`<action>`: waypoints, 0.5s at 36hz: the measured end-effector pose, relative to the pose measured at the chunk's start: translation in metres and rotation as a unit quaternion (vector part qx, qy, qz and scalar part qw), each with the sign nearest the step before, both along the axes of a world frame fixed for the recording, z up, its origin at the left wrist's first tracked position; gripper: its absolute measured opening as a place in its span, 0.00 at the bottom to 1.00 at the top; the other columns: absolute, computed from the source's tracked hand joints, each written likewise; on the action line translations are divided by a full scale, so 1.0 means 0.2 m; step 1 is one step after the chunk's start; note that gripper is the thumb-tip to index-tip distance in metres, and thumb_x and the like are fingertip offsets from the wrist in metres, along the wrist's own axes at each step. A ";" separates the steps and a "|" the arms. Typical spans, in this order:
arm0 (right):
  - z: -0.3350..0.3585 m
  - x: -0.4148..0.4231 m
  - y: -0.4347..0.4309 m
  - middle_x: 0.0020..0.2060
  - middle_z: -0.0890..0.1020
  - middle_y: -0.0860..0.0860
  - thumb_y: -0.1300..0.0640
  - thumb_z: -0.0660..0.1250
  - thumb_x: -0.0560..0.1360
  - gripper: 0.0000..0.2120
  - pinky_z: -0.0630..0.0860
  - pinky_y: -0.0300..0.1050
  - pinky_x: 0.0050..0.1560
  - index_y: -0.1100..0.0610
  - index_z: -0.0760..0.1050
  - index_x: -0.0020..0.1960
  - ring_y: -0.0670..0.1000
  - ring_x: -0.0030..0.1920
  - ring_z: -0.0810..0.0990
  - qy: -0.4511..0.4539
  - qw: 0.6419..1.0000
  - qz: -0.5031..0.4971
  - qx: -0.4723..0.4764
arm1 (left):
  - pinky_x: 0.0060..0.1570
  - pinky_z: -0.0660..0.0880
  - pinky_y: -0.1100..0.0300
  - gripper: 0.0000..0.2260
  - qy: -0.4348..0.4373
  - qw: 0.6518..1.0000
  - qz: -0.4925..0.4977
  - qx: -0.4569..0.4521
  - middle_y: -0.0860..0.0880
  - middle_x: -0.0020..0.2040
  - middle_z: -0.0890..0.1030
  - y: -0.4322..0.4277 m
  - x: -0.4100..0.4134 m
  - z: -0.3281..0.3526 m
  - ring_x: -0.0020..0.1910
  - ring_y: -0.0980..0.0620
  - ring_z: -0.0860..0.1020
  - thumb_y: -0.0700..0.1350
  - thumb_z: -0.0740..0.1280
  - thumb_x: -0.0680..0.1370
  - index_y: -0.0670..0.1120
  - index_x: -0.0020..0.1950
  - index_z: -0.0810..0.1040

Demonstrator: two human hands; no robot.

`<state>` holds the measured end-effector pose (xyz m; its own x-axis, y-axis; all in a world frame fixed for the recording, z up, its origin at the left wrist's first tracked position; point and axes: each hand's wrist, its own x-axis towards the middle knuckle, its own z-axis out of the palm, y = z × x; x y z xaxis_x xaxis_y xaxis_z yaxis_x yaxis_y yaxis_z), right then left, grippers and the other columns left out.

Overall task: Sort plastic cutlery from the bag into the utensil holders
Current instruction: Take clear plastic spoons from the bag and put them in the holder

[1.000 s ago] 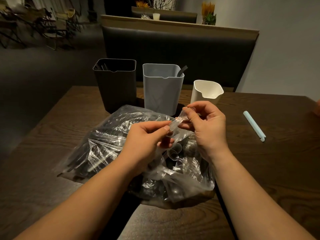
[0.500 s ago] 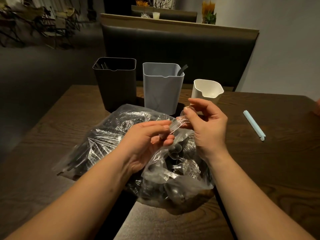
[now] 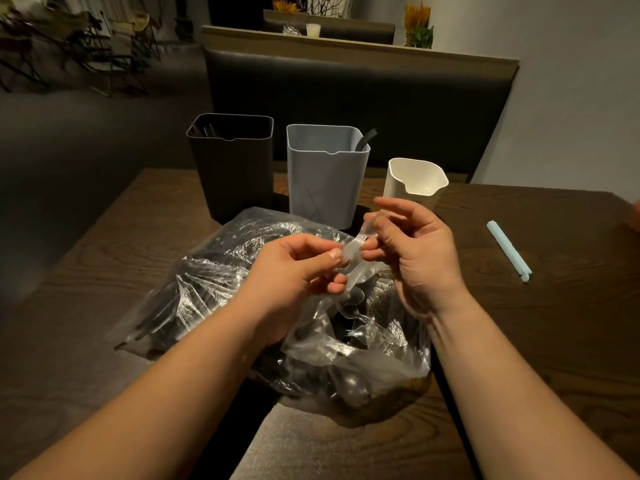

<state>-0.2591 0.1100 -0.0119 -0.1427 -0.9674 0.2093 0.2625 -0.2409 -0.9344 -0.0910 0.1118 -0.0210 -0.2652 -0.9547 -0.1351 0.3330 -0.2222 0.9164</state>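
Both hands sit above the open mouth of the clear plastic bag (image 3: 242,289), which lies crumpled mid-bench on the dark wood bench (image 3: 536,323), full of clear and dark plastic cutlery. Left hand (image 3: 294,271) pinches one end of a clear plastic utensil (image 3: 358,244) between thumb and fingers; right hand (image 3: 415,251) pinches the other end, thumb against fingertips, remaining fingers loosely curled. Can't tell utensil type, it's transparent and partly covered by fingers; looks like it could be more than one piece stuck together, not certain. It is held just above the bag, clear of the holders. Three holders stand in a row on the far side of the bag: black holder (image 3: 232,168) far left with dark pieces leaning in its left corner, grey holder (image 3: 325,174) in the middle with a black fork (image 3: 367,138) sticking out of its far right corner, small white holder (image 3: 415,181) on the right, just behind the right hand, interior looks bare from this angle. A light blue bag clip (image 3: 509,251) lies flat on the bench, right of the right hand, well apart from everything else. A dark padded booth seat (image 3: 346,98) stands behind the far edge of the bench.
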 end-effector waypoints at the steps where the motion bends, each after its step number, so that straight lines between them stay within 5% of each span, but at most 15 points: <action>1: 0.00 0.00 0.00 0.40 0.84 0.55 0.68 0.68 0.75 0.10 0.81 0.41 0.33 0.57 0.81 0.52 0.50 0.32 0.81 0.012 1.000 0.001 -0.005 | 0.34 0.80 0.60 0.03 -0.002 1.000 0.006 0.001 0.38 0.42 0.83 0.00 0.00 0.00 0.34 0.48 0.81 0.32 0.68 0.77 0.35 0.50 0.80; 6: -0.01 0.02 0.02 0.33 0.84 0.55 0.68 0.70 0.74 0.06 0.81 0.42 0.32 0.61 0.83 0.48 0.51 0.30 0.81 0.075 0.995 -0.046 -0.036 | 0.36 0.81 0.61 0.04 0.027 0.999 -0.009 0.042 0.38 0.40 0.82 0.00 0.01 0.01 0.33 0.48 0.81 0.31 0.68 0.76 0.35 0.49 0.80; 11: 0.00 0.02 0.03 0.39 0.83 0.54 0.69 0.69 0.75 0.16 0.80 0.42 0.30 0.52 0.81 0.57 0.51 0.31 0.80 0.069 0.994 -0.049 -0.064 | 0.35 0.81 0.63 0.06 0.094 0.990 -0.050 0.095 0.39 0.38 0.83 -0.01 0.02 0.03 0.30 0.51 0.79 0.29 0.67 0.73 0.35 0.47 0.81; 15: 0.01 0.00 0.01 0.39 0.83 0.57 0.64 0.73 0.70 0.07 0.78 0.39 0.29 0.60 0.81 0.47 0.50 0.31 0.80 0.047 0.999 -0.015 -0.016 | 0.34 0.79 0.64 0.07 0.092 0.987 -0.075 0.107 0.39 0.39 0.83 -0.01 0.03 0.03 0.31 0.51 0.79 0.31 0.67 0.71 0.37 0.39 0.86; 18: 0.04 -0.03 0.01 0.40 0.84 0.59 0.62 0.72 0.66 0.09 0.79 0.39 0.31 0.61 0.81 0.46 0.50 0.30 0.80 -0.009 0.999 0.030 0.032 | 0.35 0.80 0.64 0.06 0.089 0.988 -0.066 0.106 0.39 0.39 0.83 -0.02 0.02 0.03 0.31 0.51 0.79 0.31 0.67 0.73 0.35 0.44 0.83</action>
